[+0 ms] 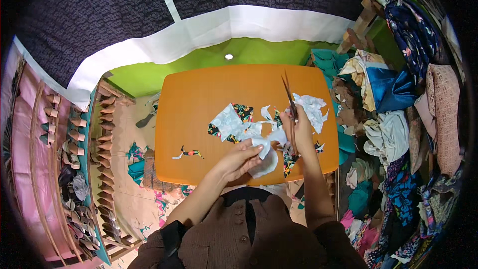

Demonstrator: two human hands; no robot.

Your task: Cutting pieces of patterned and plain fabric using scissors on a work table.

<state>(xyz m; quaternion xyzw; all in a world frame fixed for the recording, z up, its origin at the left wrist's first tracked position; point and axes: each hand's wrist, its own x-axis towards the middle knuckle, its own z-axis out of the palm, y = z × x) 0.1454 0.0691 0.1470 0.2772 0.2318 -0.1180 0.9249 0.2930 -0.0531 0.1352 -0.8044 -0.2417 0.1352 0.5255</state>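
My left hand (234, 163) pinches a small white piece of cloth (265, 165) over the near part of the orange table (189, 99). Long dark scissors (288, 89) are gripped in my right hand (302, 132), their blades pointing away from me, up and off the cloth. Just beyond my left hand lie pale cut pieces (225, 124) with black floral print showing at their edges. More white scraps (312, 109) lie to the right of the scissors. A floral offcut (289, 163) rests below my right hand, and a thin floral strip (189, 153) lies apart at the left.
Racks of shoe lasts (106, 144) line the left side. Heaped fabrics, including a shiny blue cloth (393, 89) and a white cloth (391, 137), crowd the right. Scraps (134, 167) litter the floor. A dark curtain with a white border (209, 25) hangs beyond the table.
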